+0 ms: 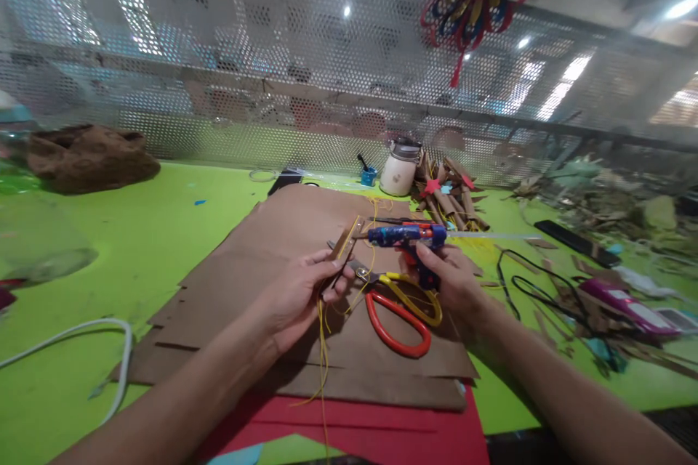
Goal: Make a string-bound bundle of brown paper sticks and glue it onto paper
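In the head view, a narrow brown piece (345, 242) is jutting up from the fingertips of the left hand (297, 290), with yellow thread (323, 356) trailing below; that thumb and those fingers are pinching the piece. A blue glue gun (406, 235) is extending leftward from the right hand (451, 272), which is curling around its grip; its nozzle is pointing at the piece, contact being unclear. Scissors (386, 279) are lying between the hands, over brown sheets (240, 269).

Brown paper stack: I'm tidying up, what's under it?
Red paper shows under the near edge of the brown paper stack, green tabletop at its left; anything beneath its middle is covered.
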The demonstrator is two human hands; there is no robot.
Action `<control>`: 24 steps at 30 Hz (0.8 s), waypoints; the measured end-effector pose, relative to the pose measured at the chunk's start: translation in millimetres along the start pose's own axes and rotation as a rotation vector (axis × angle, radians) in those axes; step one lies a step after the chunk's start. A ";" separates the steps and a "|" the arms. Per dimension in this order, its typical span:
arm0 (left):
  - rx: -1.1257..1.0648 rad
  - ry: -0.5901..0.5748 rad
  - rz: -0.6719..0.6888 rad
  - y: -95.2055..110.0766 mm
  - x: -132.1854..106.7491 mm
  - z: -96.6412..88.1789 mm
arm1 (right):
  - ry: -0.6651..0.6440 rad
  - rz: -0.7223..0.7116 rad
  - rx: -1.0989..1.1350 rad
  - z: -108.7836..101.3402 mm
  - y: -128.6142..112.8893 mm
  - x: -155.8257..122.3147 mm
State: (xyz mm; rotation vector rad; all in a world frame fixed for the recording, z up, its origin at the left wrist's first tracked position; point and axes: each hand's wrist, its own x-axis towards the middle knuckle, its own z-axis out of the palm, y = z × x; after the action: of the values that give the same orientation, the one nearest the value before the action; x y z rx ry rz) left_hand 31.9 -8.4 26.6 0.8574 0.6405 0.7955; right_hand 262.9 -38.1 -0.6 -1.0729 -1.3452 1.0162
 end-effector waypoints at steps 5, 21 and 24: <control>0.006 -0.010 0.009 2.6 -3.1 3.4 | 0.134 -0.027 0.083 -14.3 1.9 12.5; 0.094 0.105 0.156 7.5 3.3 -6.0 | 0.432 -0.120 -0.841 -44.9 12.8 37.7; 0.137 0.140 0.235 9.8 2.9 -4.9 | 0.357 -0.063 -0.990 -59.8 19.7 47.0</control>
State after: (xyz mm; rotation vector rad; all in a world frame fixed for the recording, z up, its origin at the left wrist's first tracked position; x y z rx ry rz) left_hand 26.5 0.0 31.9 1.0209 0.7323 1.0392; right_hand 323.3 11.8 -6.2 -1.8055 -1.5774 0.0227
